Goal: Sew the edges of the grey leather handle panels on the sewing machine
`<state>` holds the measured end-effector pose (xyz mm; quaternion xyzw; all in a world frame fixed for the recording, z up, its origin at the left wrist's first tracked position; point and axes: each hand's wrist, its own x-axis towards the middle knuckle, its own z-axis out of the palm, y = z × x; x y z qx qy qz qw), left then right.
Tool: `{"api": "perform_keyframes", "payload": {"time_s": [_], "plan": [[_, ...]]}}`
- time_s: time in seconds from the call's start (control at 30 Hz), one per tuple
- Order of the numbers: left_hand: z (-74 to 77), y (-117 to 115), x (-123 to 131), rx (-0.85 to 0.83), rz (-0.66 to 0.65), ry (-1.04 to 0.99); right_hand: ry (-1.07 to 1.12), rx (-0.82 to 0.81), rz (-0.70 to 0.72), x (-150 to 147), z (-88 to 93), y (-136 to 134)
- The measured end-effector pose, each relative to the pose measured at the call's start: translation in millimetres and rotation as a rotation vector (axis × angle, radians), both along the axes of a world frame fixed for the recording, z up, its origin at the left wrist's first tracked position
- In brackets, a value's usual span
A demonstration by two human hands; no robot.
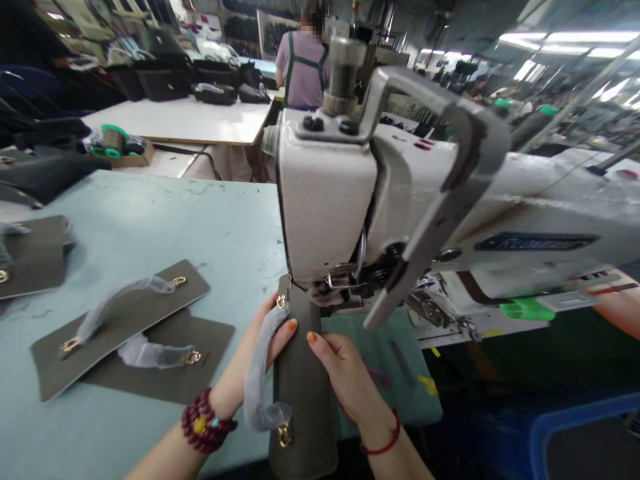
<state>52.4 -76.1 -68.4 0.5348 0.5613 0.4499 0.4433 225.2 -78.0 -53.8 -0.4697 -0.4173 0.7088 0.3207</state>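
Observation:
A grey-brown bag panel (306, 400) lies lengthwise under the head of a white sewing machine (327, 200). Its plastic-wrapped handle (257, 373) hangs off the left side, fixed by gold-coloured rings. My left hand (270, 333) grips the panel's left edge near the upper ring, thumb on top and the other fingers underneath. On the opposite edge, my right hand (345, 367) pinches the panel with its thumb on top. The machine's head hides the needle area and the panel's far end.
Two similar panels with wrapped handles, one upper panel (125, 320) overlapping another, lie left on the pale green table (210, 220). A blue bin (540, 440) stands at lower right. Behind, a person (305, 67) stands by a white table (200, 123) holding black bags.

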Motion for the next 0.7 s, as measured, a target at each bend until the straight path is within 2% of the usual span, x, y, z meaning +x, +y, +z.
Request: {"api": "perform_keyframes", "payload": {"time_s": [0.1, 0.2, 0.27, 0.47, 0.6, 0.7], "plan": [[19.1, 19, 13, 0.018, -0.055, -0.114, 0.024, -0.009, -0.022, 0, 0.1, -8], [34.5, 26, 21, 0.004, 0.001, -0.135, 0.019, 0.000, -0.051, -2, -1.0, -12], [39.0, 27, 24, 0.023, 0.044, -0.129, -0.004, 0.003, -0.077, -3, -1.5, -13], [32.3, 26, 28, -0.066, 0.086, -0.298, -0.090, 0.005, -0.082, -2, 0.9, -12], [26.1, 25, 25, -0.046, 0.124, -0.283, -0.132, 0.049, -0.024, -2, 1.0, -11], [28.8, 21, 21, -0.041, 0.116, -0.268, -0.187, 0.133, 0.036, -6, -0.5, -13]]}}
